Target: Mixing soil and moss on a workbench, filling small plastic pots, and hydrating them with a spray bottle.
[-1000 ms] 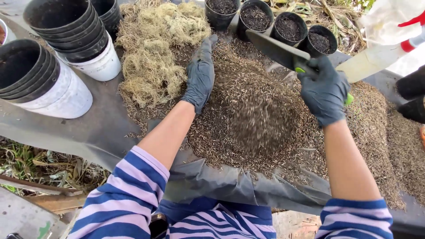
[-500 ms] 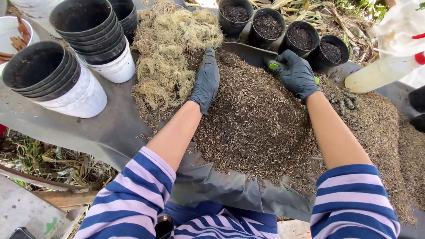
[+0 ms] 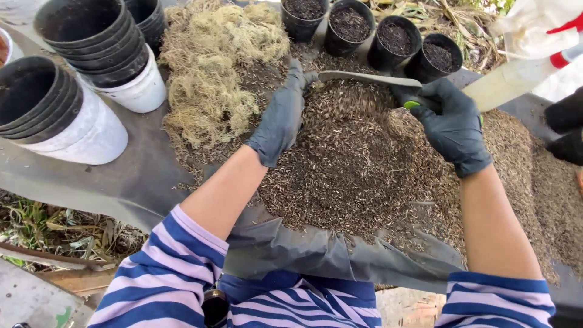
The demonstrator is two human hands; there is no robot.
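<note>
A heap of dark husk-like potting mix (image 3: 358, 170) lies on a grey sheet (image 3: 133, 182). My left hand (image 3: 280, 118), in a dark glove, rests flat on the heap's left side, fingertips touching the tip of the trowel blade. My right hand (image 3: 450, 121), also gloved, grips the green handle of a trowel (image 3: 364, 79) whose grey blade lies across the top of the heap, pointing left. Behind the heap stand several small black pots (image 3: 395, 44) filled with dark mix.
A clump of pale dry moss (image 3: 212, 79) lies left of the heap. Stacks of empty black pots (image 3: 91, 36) sit inside white buckets (image 3: 85, 133) at the left. Another person's white sleeve (image 3: 534, 36) and a dark shoe (image 3: 568, 146) show at the right edge.
My right hand has come down and forward, laying the raised trowel blade flat on the top of the heap. The left hand has shifted up to meet the blade's tip.
</note>
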